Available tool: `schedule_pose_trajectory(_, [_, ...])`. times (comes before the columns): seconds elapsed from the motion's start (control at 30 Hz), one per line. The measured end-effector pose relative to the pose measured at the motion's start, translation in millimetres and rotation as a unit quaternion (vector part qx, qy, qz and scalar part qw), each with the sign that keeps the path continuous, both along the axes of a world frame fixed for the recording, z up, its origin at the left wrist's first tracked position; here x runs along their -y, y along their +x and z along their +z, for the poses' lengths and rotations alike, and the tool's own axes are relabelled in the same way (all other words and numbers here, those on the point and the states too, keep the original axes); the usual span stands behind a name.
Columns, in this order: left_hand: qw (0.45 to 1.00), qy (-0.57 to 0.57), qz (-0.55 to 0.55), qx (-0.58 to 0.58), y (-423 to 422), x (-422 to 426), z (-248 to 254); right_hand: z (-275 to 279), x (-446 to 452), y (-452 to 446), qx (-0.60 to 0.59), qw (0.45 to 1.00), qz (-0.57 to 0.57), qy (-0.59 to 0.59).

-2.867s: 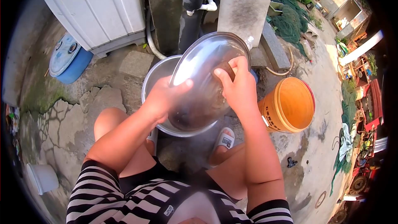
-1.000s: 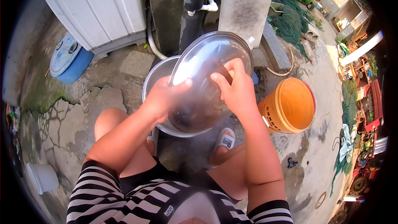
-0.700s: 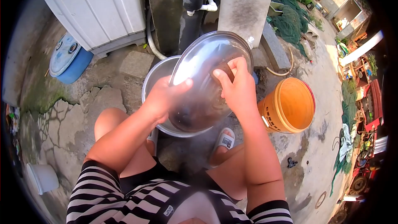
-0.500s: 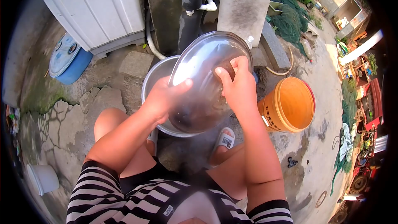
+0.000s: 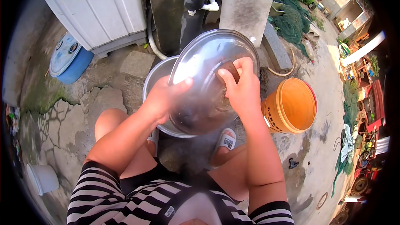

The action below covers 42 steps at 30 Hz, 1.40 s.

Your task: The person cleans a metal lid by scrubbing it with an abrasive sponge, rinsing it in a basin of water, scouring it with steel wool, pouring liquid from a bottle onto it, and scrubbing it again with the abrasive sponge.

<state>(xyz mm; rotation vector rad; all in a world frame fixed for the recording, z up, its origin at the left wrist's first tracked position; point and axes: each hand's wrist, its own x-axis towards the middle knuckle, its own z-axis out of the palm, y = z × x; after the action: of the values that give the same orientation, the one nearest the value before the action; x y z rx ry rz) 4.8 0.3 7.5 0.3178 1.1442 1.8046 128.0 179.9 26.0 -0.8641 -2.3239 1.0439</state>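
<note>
A shiny metal pot lid is tilted over a wide metal basin on the ground between my feet. My left hand grips the lid by its left edge, the thumb lying on the face and the fingers hidden behind. Pinched in my right hand is a brown block like a scouring sponge, held against the lid's upper right face. Wet, dull marks show around the sponge and lower on the lid. Most of the basin's inside is hidden beneath the lid.
An orange bucket stands close on the right. A blue lidded tub is at the left, beside a white ribbed cabinet. A dark pipe and a stone slab lie ahead. A white bucket sits lower left.
The lid has shifted a little to the right and turned slightly. The sponge now shows more plainly between my right fingers. My left hand keeps its hold.
</note>
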Motion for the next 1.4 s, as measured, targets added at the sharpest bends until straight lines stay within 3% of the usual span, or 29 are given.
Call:
schedule_pose_trajectory(0.4, [1.0, -0.004, 0.007, 0.009, -2.4, -0.5, -2.9, 0.0, 3.5, -0.1, 0.008, 0.999, 0.009, 0.05])
schedule_pose_trajectory(0.6, [1.0, -0.013, 0.013, -0.001, -0.3, -1.1, -1.6, 15.7, 5.8, 2.1, 0.079, 0.997, 0.013, 0.007])
schedule_pose_trajectory(0.83, [1.0, -0.012, 0.015, -0.009, -2.9, -1.6, -4.9, 1.2, 4.1, 4.6, 0.039, 0.992, 0.055, 0.105])
schedule_pose_trajectory(0.93, [1.0, -0.009, 0.014, 0.001, -1.5, -1.5, -2.2, 7.2, 6.5, 1.3, 0.04, 0.997, 0.006, 0.072])
schedule_pose_trajectory(1.07, [1.0, -0.014, 0.008, 0.001, -4.1, 0.0, -3.5, -0.7, 3.4, 2.2, 0.036, 0.997, 0.064, 0.017])
schedule_pose_trajectory(1.17, [1.0, 0.003, -0.003, -0.001, -2.9, 0.1, 0.7, -3.1, 7.0, 1.3, -0.007, 0.999, 0.035, -0.012])
schedule_pose_trajectory(1.4, [0.999, -0.03, 0.004, -0.024, -4.3, 0.5, -10.7, 1.3, 2.8, -3.0, -0.023, 0.999, -0.025, -0.007])
